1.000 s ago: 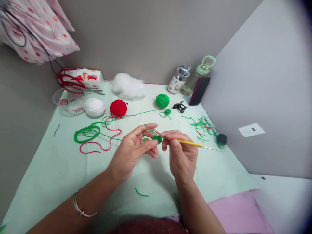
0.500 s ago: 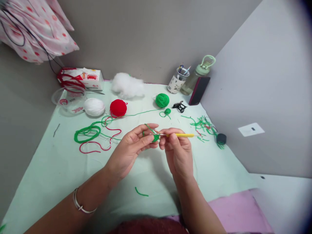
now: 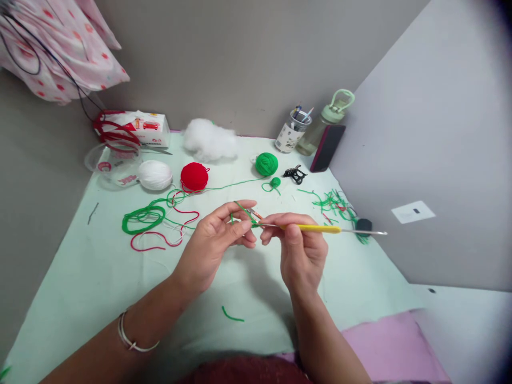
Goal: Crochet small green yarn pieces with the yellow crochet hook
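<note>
My left hand (image 3: pixel 216 245) pinches a small green crochet piece (image 3: pixel 253 223) above the pale green table cover (image 3: pixel 92 277), with green yarn running over its fingers. My right hand (image 3: pixel 300 250) is closed round a yellow-handled crochet hook (image 3: pixel 320 229), whose tip meets the green piece and whose metal end points right. The two hands almost touch at the middle of the view. A green strand leads from the work back to a green yarn ball (image 3: pixel 266 164).
At the back lie a red yarn ball (image 3: pixel 194 176), a white yarn ball (image 3: pixel 155 175), white stuffing (image 3: pixel 210 140), a tissue box (image 3: pixel 146 129), a pen jar (image 3: pixel 293 132), a bottle (image 3: pixel 325 124) and a phone (image 3: pixel 327 148). Loose yarn loops (image 3: pixel 144 218) lie left, green scraps (image 3: pixel 334 205) right.
My right hand has swung the hook so that its handle points further right and level, after being pulled in closer half a second ago. The left hand keeps its pinch.
</note>
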{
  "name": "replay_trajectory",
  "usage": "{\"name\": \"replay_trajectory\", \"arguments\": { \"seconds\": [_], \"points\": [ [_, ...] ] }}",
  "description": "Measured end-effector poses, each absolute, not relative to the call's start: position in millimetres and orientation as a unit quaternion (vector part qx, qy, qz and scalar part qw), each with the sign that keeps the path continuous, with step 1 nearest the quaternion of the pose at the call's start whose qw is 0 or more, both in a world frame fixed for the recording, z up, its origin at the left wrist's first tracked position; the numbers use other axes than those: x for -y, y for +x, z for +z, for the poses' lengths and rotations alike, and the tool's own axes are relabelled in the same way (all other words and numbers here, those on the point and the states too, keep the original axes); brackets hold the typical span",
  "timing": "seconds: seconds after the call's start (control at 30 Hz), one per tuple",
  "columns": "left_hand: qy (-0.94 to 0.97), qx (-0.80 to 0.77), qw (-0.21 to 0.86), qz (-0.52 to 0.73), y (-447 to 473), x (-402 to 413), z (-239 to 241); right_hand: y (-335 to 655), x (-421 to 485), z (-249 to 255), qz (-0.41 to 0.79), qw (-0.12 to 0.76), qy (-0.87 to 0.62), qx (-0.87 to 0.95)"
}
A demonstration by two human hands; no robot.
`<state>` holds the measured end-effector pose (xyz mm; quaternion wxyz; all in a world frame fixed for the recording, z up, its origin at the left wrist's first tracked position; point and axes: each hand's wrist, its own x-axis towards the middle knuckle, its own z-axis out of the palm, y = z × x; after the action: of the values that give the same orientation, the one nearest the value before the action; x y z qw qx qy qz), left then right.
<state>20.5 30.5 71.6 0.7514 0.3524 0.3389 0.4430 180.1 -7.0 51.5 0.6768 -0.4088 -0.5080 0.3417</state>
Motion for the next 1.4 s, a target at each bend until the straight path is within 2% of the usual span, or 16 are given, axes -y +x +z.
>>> {"name": "replay_trajectory", "arguments": {
  "seconds": [0.3,0.4,0.47,0.53,0.63,0.73,0.8,0.9,1.03,1.1,1.17,1.27,1.4],
  "points": [
    [0.401,-0.351,0.710,0.460,22.9,-26.9,70.8,182.5,12.0,44.0,0.145,0.621,-0.444,0.629],
    [0.365,-0.347,0.736,0.453,25.6,-26.1,70.7,182.9,15.3,37.5,0.043,0.558,-0.469,0.683],
    [0.319,-0.333,0.784,0.416,25.5,-27.5,70.6,182.4,15.3,37.2,0.004,0.548,-0.464,0.696],
    [0.275,-0.317,0.822,0.384,23.5,-30.5,70.7,182.6,13.1,41.0,0.042,0.587,-0.455,0.668],
    [0.255,-0.302,0.829,0.395,19.9,-34.1,71.7,184.4,7.1,49.6,0.207,0.658,-0.452,0.566],
    [0.286,-0.300,0.813,0.408,20.6,-32.8,72.7,184.0,2.5,54.2,0.312,0.670,-0.424,0.523],
    [0.310,-0.309,0.797,0.416,23.6,-30.1,72.2,181.2,2.4,53.3,0.303,0.659,-0.417,0.548],
    [0.316,-0.332,0.775,0.435,27.9,-27.0,69.4,176.3,6.4,47.4,0.215,0.635,-0.439,0.598],
    [0.277,-0.319,0.816,0.394,27.1,-28.6,65.4,178.1,9.8,41.6,0.109,0.603,-0.481,0.628],
    [0.253,-0.305,0.834,0.383,24.4,-31.2,65.1,182.9,7.5,43.6,0.137,0.615,-0.493,0.601],
    [0.241,-0.301,0.832,0.398,22.2,-33.0,66.0,187.3,3.9,47.5,0.244,0.656,-0.480,0.529],
    [0.264,-0.294,0.826,0.402,22.5,-32.5,67.7,189.3,0.4,50.5,0.346,0.661,-0.449,0.492],
    [0.293,-0.292,0.820,0.396,25.8,-29.5,69.4,187.0,0.5,48.5,0.352,0.640,-0.459,0.506]
  ]
}}
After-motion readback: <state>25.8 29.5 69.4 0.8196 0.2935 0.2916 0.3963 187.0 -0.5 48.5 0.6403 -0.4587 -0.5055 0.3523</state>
